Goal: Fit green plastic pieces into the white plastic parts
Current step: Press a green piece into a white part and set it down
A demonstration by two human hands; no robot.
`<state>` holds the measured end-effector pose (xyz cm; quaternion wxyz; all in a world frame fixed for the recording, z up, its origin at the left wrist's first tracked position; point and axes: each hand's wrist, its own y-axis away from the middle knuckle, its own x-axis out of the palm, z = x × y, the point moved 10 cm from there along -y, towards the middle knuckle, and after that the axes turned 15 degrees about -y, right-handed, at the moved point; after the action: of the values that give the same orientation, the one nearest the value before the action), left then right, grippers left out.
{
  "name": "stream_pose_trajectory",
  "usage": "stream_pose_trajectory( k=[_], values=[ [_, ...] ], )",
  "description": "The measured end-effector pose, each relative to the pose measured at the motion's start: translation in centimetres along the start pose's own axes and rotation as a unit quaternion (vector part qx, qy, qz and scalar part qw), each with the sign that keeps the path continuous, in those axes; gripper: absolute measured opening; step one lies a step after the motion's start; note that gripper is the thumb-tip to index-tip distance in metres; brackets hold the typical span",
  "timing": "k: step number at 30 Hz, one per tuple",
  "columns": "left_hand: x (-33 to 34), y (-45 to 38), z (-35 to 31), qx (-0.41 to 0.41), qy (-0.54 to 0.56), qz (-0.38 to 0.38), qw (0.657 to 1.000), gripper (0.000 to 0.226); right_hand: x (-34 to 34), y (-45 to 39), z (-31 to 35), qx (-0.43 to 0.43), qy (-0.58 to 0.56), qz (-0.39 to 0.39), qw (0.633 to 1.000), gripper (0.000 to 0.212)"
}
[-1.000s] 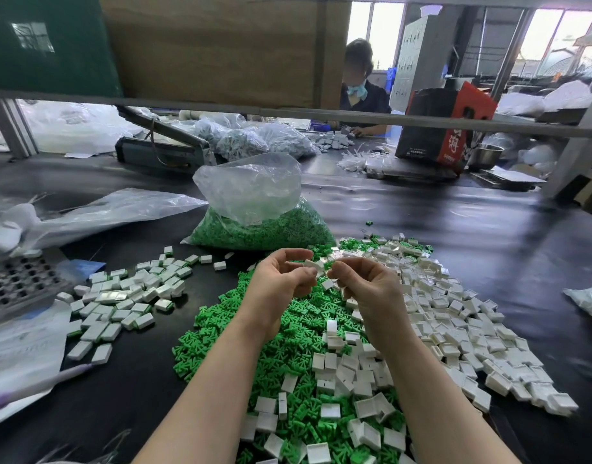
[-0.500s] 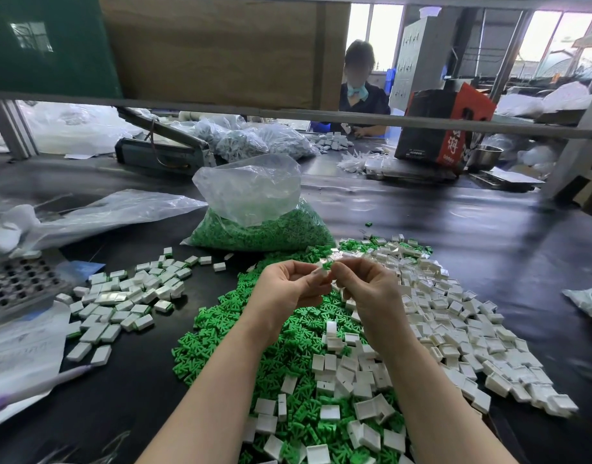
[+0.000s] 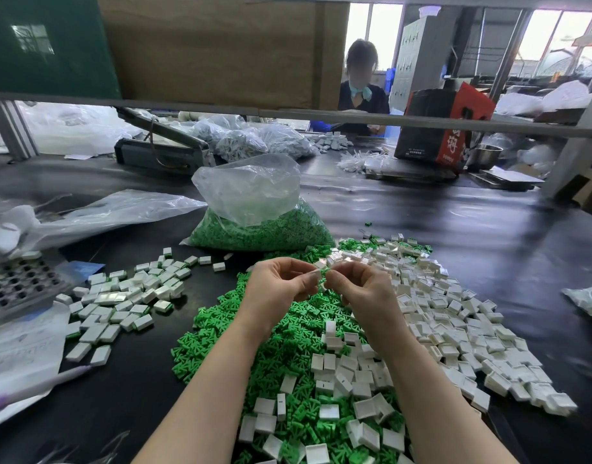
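My left hand (image 3: 277, 287) and my right hand (image 3: 361, 289) meet above the middle of the table, fingertips together. Between them sit a small white plastic part (image 3: 316, 273) and a green plastic piece (image 3: 324, 270); the left fingers pinch the white part and the right fingers pinch the green piece against it. Beneath my hands lies a heap of loose green pieces (image 3: 227, 333). A heap of empty white parts (image 3: 455, 323) spreads to the right. A group of white parts with green showing (image 3: 120, 303) lies to the left.
A clear bag of green pieces (image 3: 258, 226) stands behind my hands. A grey perforated tray (image 3: 17, 286) and plastic sheets (image 3: 97, 212) lie at the left. A person (image 3: 361, 92) works at the far side, beside a red and black box (image 3: 445, 128). A shelf rail (image 3: 288, 112) crosses overhead.
My hands have closed together and dropped slightly; the gap between the fingertips has gone, and the green piece now meets the white part.
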<state>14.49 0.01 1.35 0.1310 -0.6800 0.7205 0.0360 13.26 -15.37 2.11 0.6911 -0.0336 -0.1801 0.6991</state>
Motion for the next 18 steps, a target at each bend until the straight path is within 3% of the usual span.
stream_pose_trajectory(
  k=[10,14,18],
  values=[
    [-0.4,-0.1,-0.6,0.035,-0.071,0.005,0.997,0.006,0.6,-0.2,-0.7,0.016,0.068,0.031,0.997,0.008],
    [0.7,-0.3,0.5,0.024,-0.183,0.072,0.98,0.018,0.9,-0.2,-1.2,0.036,0.04,0.048,0.997,0.009],
    [1.5,-0.1,1.2,0.021,-0.187,0.123,0.974,0.026,1.4,-0.1,-1.8,0.057,0.062,0.069,0.994,0.014]
  ],
)
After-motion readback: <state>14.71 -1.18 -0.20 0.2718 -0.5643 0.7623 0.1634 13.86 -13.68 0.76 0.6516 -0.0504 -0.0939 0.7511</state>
